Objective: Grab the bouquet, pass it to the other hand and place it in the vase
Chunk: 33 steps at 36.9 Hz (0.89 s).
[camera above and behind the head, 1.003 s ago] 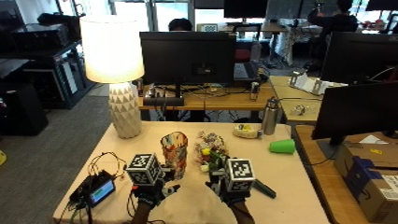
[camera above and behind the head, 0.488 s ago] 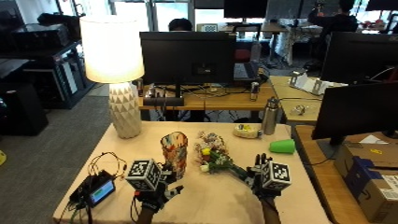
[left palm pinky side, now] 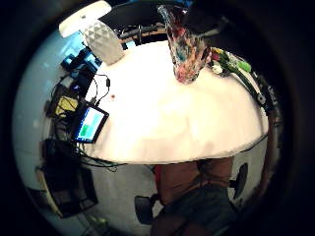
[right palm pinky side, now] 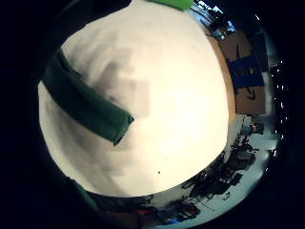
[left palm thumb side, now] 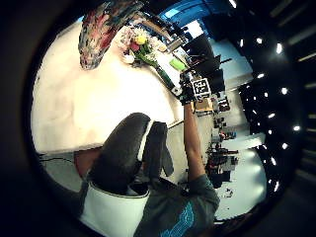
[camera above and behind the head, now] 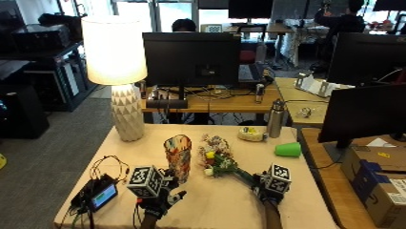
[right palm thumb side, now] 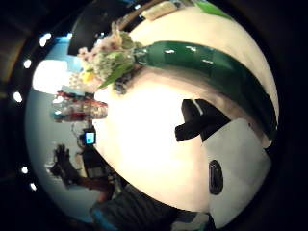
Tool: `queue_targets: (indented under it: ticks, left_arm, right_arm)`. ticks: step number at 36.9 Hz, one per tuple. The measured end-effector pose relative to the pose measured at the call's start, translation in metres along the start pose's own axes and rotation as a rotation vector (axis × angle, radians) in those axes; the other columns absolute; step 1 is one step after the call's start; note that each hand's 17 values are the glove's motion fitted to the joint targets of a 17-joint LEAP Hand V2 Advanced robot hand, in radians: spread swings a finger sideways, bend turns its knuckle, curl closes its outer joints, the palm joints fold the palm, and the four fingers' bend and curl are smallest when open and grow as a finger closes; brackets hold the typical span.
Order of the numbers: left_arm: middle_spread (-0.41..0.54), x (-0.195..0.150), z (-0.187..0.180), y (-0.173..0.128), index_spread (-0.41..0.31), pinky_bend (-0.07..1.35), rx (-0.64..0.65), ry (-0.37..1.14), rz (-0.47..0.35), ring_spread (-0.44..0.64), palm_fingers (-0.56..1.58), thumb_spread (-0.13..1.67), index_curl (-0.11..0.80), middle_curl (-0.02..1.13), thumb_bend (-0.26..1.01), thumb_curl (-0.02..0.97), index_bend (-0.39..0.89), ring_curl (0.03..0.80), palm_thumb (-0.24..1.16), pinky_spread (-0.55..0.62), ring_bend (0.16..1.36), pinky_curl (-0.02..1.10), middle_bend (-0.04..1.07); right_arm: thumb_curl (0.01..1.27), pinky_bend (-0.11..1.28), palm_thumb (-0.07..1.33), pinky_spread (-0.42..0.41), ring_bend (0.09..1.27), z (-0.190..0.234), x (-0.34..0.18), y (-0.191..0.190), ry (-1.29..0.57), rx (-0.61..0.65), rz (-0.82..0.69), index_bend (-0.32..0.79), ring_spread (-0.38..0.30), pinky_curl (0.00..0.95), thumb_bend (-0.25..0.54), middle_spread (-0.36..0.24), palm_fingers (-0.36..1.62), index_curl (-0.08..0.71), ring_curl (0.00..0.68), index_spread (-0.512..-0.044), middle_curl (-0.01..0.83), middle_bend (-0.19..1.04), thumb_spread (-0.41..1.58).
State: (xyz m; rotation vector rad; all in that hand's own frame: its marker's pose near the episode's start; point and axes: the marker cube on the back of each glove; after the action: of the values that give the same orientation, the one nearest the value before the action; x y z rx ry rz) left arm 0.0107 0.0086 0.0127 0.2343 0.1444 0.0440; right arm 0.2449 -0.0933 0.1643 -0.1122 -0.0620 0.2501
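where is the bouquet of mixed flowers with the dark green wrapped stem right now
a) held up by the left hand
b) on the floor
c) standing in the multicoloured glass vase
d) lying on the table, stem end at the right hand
d: the bouquet lies on the table beside the vase, its stem end at the right hand.

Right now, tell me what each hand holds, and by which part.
The right hand grips the bouquet by the end of its green stem wrap; the left hand holds nothing.
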Motion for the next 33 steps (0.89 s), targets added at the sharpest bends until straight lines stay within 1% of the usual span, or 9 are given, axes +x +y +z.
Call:
queue_targets:
  ticks: [6,8,9,14,15,17,18,23,33]
  left_arm:
    - [0.122,-0.006,0.008,-0.002,-0.072,0.44,-0.010,-0.001,-0.012,0.29,0.22,1.04,0.228,0.35,-0.02,0.273,0.12,0.285,0.14,0.43,0.61,0.34,0.20]
    - [0.122,-0.004,0.007,-0.002,-0.072,0.44,-0.015,0.001,-0.013,0.29,0.22,1.04,0.228,0.35,-0.02,0.274,0.12,0.286,0.14,0.43,0.61,0.34,0.20]
    - [0.119,-0.003,0.006,-0.001,-0.072,0.44,-0.017,0.003,-0.012,0.29,0.22,1.04,0.228,0.35,-0.02,0.274,0.12,0.286,0.14,0.43,0.61,0.34,0.20]
    - [0.117,-0.002,0.009,-0.002,-0.071,0.44,-0.022,0.007,0.001,0.29,0.22,1.04,0.230,0.35,-0.02,0.275,0.12,0.287,0.14,0.43,0.61,0.34,0.20]
    - [0.116,-0.001,0.009,-0.002,-0.071,0.44,-0.022,0.008,0.002,0.29,0.22,1.04,0.230,0.35,-0.02,0.275,0.12,0.287,0.14,0.43,0.61,0.34,0.20]
    - [0.116,-0.001,0.009,-0.002,-0.071,0.44,-0.023,0.007,0.002,0.29,0.22,1.04,0.231,0.35,-0.02,0.276,0.12,0.287,0.14,0.43,0.61,0.34,0.20]
    - [0.116,-0.001,0.009,-0.003,-0.071,0.44,-0.022,0.007,0.001,0.29,0.22,1.04,0.231,0.35,-0.02,0.276,0.12,0.287,0.14,0.43,0.61,0.34,0.20]
    - [0.115,0.001,0.006,-0.002,-0.071,0.44,-0.016,0.005,-0.004,0.29,0.23,1.04,0.231,0.36,-0.02,0.277,0.12,0.287,0.14,0.43,0.61,0.34,0.20]
    - [0.112,0.003,-0.003,-0.010,-0.069,0.44,0.002,0.031,0.001,0.29,0.23,1.04,0.230,0.36,-0.02,0.278,0.12,0.288,0.14,0.42,0.62,0.34,0.20]
  right_arm:
    - [0.39,0.60,0.87,0.311,0.42,0.019,0.002,-0.001,0.000,-0.091,0.071,0.13,0.167,0.358,0.045,0.021,0.30,0.203,0.257,-0.299,0.332,0.25,1.05]
    - [0.40,0.59,0.90,0.302,0.44,0.018,0.000,0.001,0.007,-0.080,0.080,0.16,0.140,0.354,0.050,0.003,0.39,0.217,0.265,-0.293,0.338,0.26,1.05]
    - [0.41,0.56,0.93,0.293,0.45,0.017,-0.001,0.002,0.015,-0.070,0.079,0.24,0.111,0.345,0.061,-0.011,0.55,0.248,0.273,-0.294,0.348,0.28,1.06]
    - [0.43,0.46,0.97,0.267,0.43,0.012,-0.007,0.002,0.110,0.000,0.073,0.28,0.034,0.326,0.053,-0.057,0.78,0.296,0.284,-0.294,0.370,0.32,1.04]
    - [0.43,0.48,0.97,0.223,0.47,0.012,-0.008,0.001,0.132,0.017,0.074,0.25,-0.005,0.332,0.047,-0.073,0.91,0.294,0.300,-0.289,0.379,0.34,1.03]
    - [0.44,0.47,0.98,0.192,0.45,0.012,-0.009,-0.002,0.175,0.054,0.075,0.22,-0.031,0.327,0.039,-0.085,0.94,0.301,0.296,-0.287,0.381,0.34,1.02]
    - [0.45,0.55,0.97,0.077,0.54,0.012,-0.010,-0.003,0.196,0.070,0.075,0.13,-0.079,0.361,0.021,-0.108,1.13,0.285,0.335,-0.283,0.402,0.38,0.97]
    - [0.51,0.61,0.98,-0.115,0.64,0.013,-0.013,-0.005,0.257,0.141,0.087,0.11,-0.163,0.396,-0.016,-0.150,1.29,0.295,0.396,-0.280,0.438,0.42,0.77]
    - [0.59,0.61,0.99,-0.255,0.82,-0.006,-0.020,0.000,0.133,0.249,0.103,0.16,-0.197,0.425,-0.026,-0.187,1.38,0.339,0.485,-0.273,0.505,0.55,0.55]
